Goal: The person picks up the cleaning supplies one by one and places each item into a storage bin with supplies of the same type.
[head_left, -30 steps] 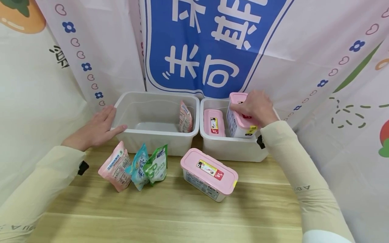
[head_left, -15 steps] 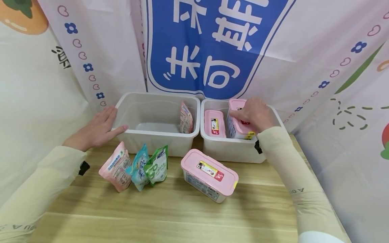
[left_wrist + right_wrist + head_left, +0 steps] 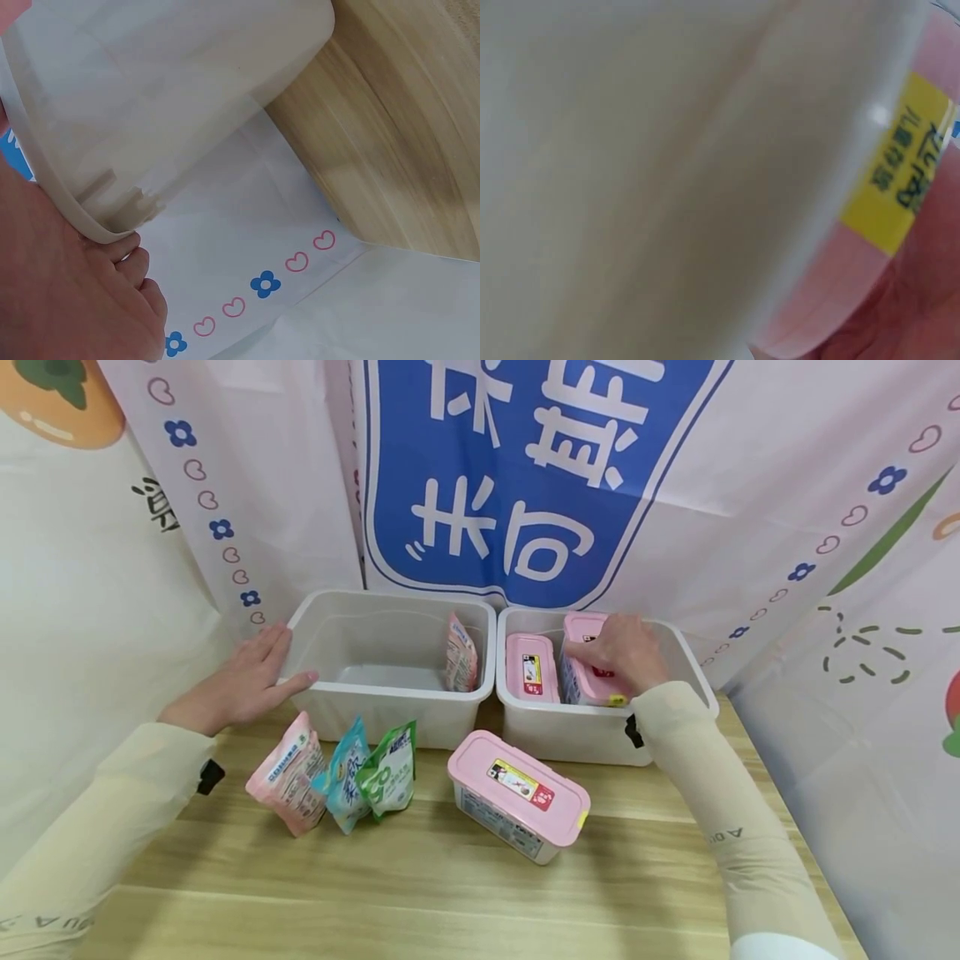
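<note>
My right hand (image 3: 632, 653) grips a pink-lidded plastic box (image 3: 598, 690) across its lid, inside the right grey bin (image 3: 577, 737). Its yellow label (image 3: 900, 169) shows beside the palm in the right wrist view. Another pink-lidded box (image 3: 531, 668) lies in the same bin, to the left. My left hand (image 3: 240, 683) rests against the left end of the left grey bin (image 3: 382, 714), thumb stretched over the front rim. In the left wrist view, fingertips (image 3: 135, 266) touch the bin's rim (image 3: 56, 187). A pink pouch (image 3: 461, 656) stands at that bin's right end.
On the wooden table (image 3: 420, 902), before the left bin, stand a pink pouch (image 3: 292, 777), a blue pouch (image 3: 347, 781) and a green pouch (image 3: 390, 772). A third pink-lidded box (image 3: 517, 789) sits before the right bin. Printed cloth (image 3: 300, 485) hangs close behind.
My right hand has lowered the pink-lidded box deeper into the right bin. My left hand stays on the left bin. The head view has shifted slightly.
</note>
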Motion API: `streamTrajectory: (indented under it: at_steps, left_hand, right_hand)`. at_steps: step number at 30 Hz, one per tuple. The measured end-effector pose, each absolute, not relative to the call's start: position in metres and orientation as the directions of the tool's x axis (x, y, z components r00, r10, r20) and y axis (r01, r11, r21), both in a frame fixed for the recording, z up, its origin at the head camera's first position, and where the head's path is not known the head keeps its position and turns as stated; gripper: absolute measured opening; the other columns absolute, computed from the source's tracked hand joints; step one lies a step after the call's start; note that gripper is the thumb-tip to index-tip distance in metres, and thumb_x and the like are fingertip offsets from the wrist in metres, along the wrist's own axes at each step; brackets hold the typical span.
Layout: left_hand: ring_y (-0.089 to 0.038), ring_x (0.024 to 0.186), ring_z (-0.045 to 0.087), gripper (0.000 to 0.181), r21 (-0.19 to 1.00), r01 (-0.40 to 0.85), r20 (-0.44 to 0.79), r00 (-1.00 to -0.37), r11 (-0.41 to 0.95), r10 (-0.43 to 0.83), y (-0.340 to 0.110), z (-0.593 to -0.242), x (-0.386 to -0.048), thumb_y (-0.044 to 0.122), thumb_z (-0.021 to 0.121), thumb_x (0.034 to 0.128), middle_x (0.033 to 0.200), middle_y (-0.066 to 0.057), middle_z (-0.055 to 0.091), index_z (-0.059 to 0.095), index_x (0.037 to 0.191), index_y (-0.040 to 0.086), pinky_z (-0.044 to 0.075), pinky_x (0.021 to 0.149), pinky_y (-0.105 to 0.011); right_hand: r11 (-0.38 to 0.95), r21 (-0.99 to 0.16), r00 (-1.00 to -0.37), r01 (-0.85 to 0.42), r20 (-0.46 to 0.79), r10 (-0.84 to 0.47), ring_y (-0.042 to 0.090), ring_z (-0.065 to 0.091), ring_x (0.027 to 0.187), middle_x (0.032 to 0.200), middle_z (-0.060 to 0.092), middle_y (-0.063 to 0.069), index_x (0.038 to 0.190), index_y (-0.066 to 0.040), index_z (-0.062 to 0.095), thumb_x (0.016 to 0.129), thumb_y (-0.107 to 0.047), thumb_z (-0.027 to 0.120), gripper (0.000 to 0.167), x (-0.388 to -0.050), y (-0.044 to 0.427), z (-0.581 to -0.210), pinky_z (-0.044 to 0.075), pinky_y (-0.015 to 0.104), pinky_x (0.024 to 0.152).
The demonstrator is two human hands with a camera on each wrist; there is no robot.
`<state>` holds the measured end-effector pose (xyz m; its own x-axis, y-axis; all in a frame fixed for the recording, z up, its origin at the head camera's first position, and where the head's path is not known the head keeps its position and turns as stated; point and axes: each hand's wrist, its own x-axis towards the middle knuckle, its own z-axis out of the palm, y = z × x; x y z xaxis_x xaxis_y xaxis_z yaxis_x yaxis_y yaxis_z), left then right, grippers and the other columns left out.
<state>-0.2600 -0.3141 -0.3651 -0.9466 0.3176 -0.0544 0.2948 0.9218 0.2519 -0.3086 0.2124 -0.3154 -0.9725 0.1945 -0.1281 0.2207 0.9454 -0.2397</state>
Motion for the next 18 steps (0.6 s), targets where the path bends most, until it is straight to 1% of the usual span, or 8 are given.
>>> streamTrajectory:
  at_steps: [3, 6, 9, 12, 15, 18]
  left_hand:
    - [-0.053, 0.162, -0.003, 0.098, 0.251, 0.298, -0.053, -0.946, 0.921, 0.321, -0.313, -0.365, -0.26, 0.059, 0.039, 0.1088, 0.173, -0.034, -0.008, -0.003, 0.164, -0.011, 0.004, 0.13, -0.07]
    - [-0.053, 0.162, -0.003, 0.098, 0.254, 0.299, -0.055, -0.945, 0.92, 0.322, -0.313, -0.365, -0.259, 0.059, 0.039, 0.1088, 0.173, -0.033, -0.008, -0.003, 0.164, -0.01, 0.004, 0.13, -0.069]
    - [-0.053, 0.162, -0.004, 0.098, 0.256, 0.299, -0.057, -0.945, 0.919, 0.323, -0.314, -0.365, -0.259, 0.059, 0.039, 0.1088, 0.173, -0.033, -0.009, -0.002, 0.164, -0.01, 0.004, 0.13, -0.069]
    - [-0.053, 0.162, -0.004, 0.098, 0.257, 0.295, -0.06, -0.946, 0.92, 0.32, -0.314, -0.365, -0.259, 0.06, 0.04, 0.1085, 0.173, -0.032, -0.009, -0.002, 0.164, -0.01, 0.004, 0.13, -0.069]
    - [-0.053, 0.162, -0.004, 0.099, 0.26, 0.286, -0.065, -0.948, 0.922, 0.312, -0.314, -0.366, -0.259, 0.06, 0.04, 0.1082, 0.173, -0.032, -0.009, -0.002, 0.164, -0.009, 0.004, 0.13, -0.069]
    - [-0.052, 0.162, -0.004, 0.099, 0.259, 0.28, -0.069, -0.949, 0.925, 0.306, -0.314, -0.366, -0.259, 0.061, 0.04, 0.108, 0.174, -0.031, -0.01, -0.003, 0.165, -0.009, 0.004, 0.13, -0.069]
  right_hand:
    - [0.951, -0.22, -0.973, 0.218, -0.129, 0.193, 0.024, 0.069, 0.064, 0.087, 0.07, 0.013, 0.106, -0.005, 0.065, 0.084, -0.066, 0.07, 0.064, -0.31, 0.213, -0.319, 0.046, 0.024, 0.05]
    - [0.953, -0.207, -0.971, 0.223, -0.133, 0.198, 0.023, 0.067, 0.062, 0.082, 0.068, 0.012, 0.1, -0.005, 0.067, 0.084, -0.066, 0.069, 0.063, -0.313, 0.213, -0.324, 0.042, 0.024, 0.05]
    - [0.946, -0.225, -0.97, 0.232, -0.126, 0.208, 0.023, 0.066, 0.061, 0.078, 0.067, 0.01, 0.101, -0.006, 0.066, 0.083, -0.064, 0.071, 0.061, -0.315, 0.213, -0.329, 0.04, 0.025, 0.049]
    - [0.94, -0.249, -0.971, 0.232, -0.11, 0.211, 0.023, 0.066, 0.062, 0.078, 0.068, 0.01, 0.108, -0.006, 0.063, 0.082, -0.063, 0.073, 0.063, -0.316, 0.213, -0.334, 0.041, 0.026, 0.049]
    - [0.944, -0.246, -0.975, 0.22, -0.097, 0.202, 0.025, 0.068, 0.067, 0.085, 0.069, 0.012, 0.116, -0.006, 0.06, 0.081, -0.062, 0.073, 0.068, -0.317, 0.213, -0.338, 0.042, 0.027, 0.051]
    - [0.95, -0.244, -0.98, 0.195, -0.081, 0.18, 0.028, 0.068, 0.075, 0.093, 0.069, 0.015, 0.124, -0.005, 0.059, 0.083, -0.063, 0.072, 0.072, -0.317, 0.214, -0.342, 0.044, 0.029, 0.055]
